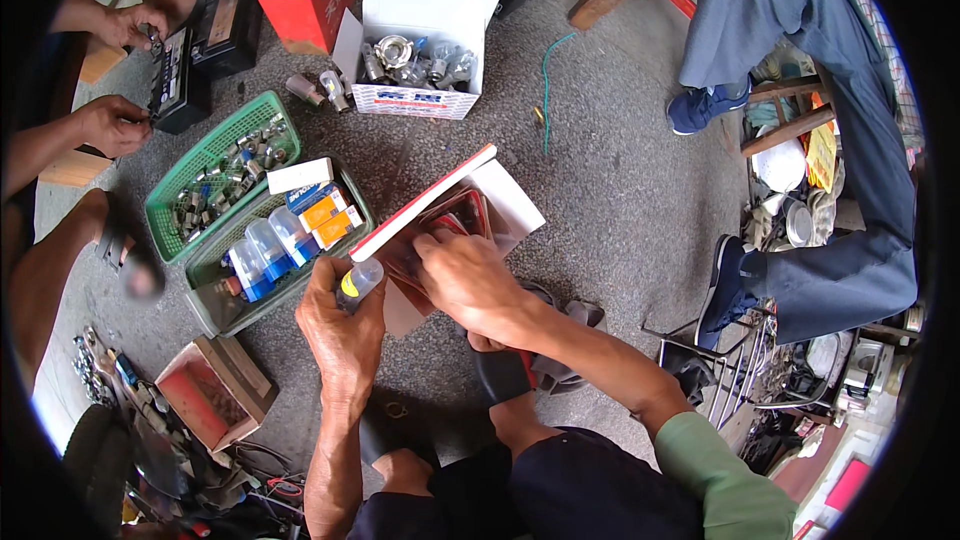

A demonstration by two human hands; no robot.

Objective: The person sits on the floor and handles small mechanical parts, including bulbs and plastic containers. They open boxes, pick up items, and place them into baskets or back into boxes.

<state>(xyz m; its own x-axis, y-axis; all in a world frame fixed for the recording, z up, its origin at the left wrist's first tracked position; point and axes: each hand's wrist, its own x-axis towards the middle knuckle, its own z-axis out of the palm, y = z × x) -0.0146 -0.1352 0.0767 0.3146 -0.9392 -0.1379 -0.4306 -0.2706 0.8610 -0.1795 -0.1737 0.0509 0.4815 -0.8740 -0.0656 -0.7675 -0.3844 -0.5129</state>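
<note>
My left hand (343, 335) is closed round a small clear plastic tube (360, 283) with a yellow mark on it. Its fingertips are close to the corner of an open white cardboard box (508, 202) with a red edge, which stands tilted in front of me. Into this box reaches my right hand (462, 278), its fingers bent among dark red, clear-wrapped pieces (462, 212). What those fingertips grip is hidden by the hand and the box. Just left of the box, a green basket (200, 290) holds clear plastic tubes with blue caps (268, 248) and small orange-white boxes (325, 215).
Another green basket (165, 202) holds several small bulbs. Beyond stand a white box of metal-based bulbs (420, 100) and a red battery (312, 0). At left, another person's hands (115, 125) touch a black battery (180, 90). A seated person's legs (840, 270) are at right.
</note>
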